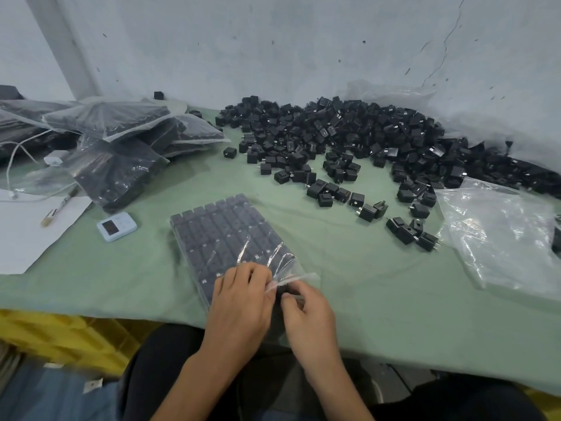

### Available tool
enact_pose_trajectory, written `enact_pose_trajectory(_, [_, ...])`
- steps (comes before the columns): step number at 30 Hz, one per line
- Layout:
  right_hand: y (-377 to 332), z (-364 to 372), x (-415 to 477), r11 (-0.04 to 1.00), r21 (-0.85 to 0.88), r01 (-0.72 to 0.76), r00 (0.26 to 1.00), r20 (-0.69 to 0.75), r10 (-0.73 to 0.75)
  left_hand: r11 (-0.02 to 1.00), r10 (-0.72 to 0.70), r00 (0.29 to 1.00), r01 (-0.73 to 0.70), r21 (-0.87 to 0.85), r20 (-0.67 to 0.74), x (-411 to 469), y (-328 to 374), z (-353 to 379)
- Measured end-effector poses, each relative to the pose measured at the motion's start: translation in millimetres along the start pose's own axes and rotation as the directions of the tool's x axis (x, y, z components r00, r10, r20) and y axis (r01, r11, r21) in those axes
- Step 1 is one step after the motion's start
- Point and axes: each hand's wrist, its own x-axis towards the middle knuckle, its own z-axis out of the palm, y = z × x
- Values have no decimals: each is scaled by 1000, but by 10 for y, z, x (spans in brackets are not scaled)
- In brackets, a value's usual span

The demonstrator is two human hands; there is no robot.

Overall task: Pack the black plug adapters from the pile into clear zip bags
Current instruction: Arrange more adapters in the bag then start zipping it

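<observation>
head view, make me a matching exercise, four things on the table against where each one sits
Things:
1 blue timer
2 loose adapter pile
3 empty clear bags
4 pen

Places:
a on the white paper
b against the wall
c far right of the green table cloth
d just left of the filled zip bag

Pairs: 1-d, 2-b, 3-c, 4-a

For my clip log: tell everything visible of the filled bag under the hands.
The filled bag is clear thin plastic, packed with black adapters in neat rows. It lies flat on the green cloth, slanting away to the left. Its near end is crinkled, where the left hand and right hand pinch it.
</observation>
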Motion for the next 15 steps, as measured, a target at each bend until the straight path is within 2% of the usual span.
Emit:
enact_pose_trajectory(10, [44,-10,89,999,48,7,994,112,-12,998,6,996,0,-69,94,-4,-6,-53])
enact_pose_trajectory(15, [43,-29,148,989,115,-97,974,214,71,982,-16,980,53,-181,197,46,-57,-106])
